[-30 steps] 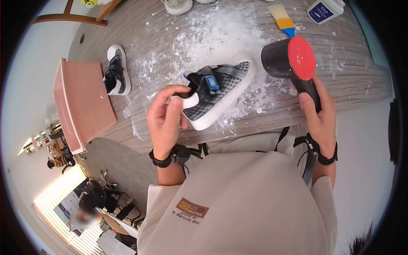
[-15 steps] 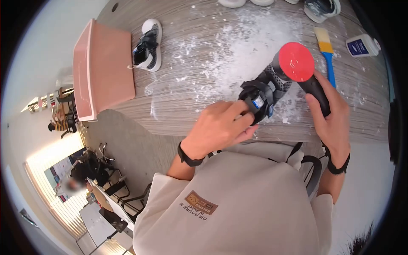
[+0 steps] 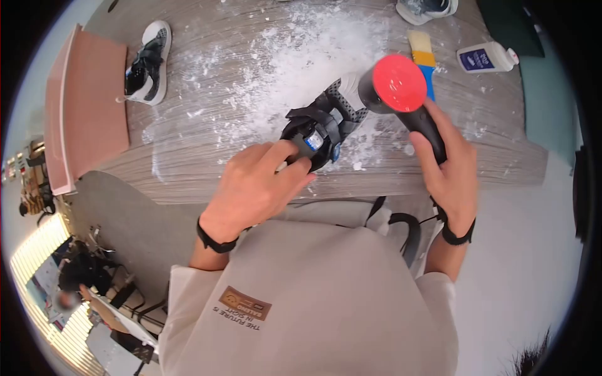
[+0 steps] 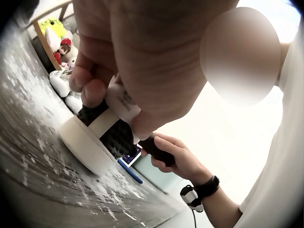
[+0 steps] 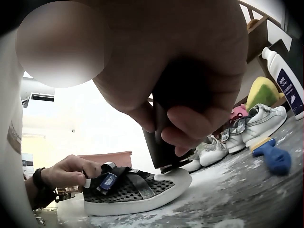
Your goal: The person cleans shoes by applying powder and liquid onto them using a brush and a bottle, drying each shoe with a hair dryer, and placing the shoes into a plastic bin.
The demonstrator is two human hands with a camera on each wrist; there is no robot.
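Note:
A dark perforated shoe with straps (image 3: 318, 133) stands sole down on the powdery table, its toe pointing away from the body. My left hand (image 3: 254, 185) pinches its heel end, thumb and fingers at the collar. In my right hand (image 3: 453, 172) is the handle of a black tool with a round red top (image 3: 399, 83), held over the shoe's toe. From the right wrist view, the tool's black lower end (image 5: 166, 149) meets or nearly meets the white toe of the shoe (image 5: 137, 192); exact contact is unclear.
A matching shoe (image 3: 149, 62) lies at the left beside a pink bin (image 3: 94, 100). Beyond the tool lie a blue-handled brush (image 3: 422, 50) and a white bottle (image 3: 486, 58). Another shoe (image 3: 426, 9) is at the far edge. White powder covers the middle of the table.
Since a second ago the shoe has turned toe-away, and my left hand has shifted to its heel from above. The tool has come over the toe. The head view has also shifted.

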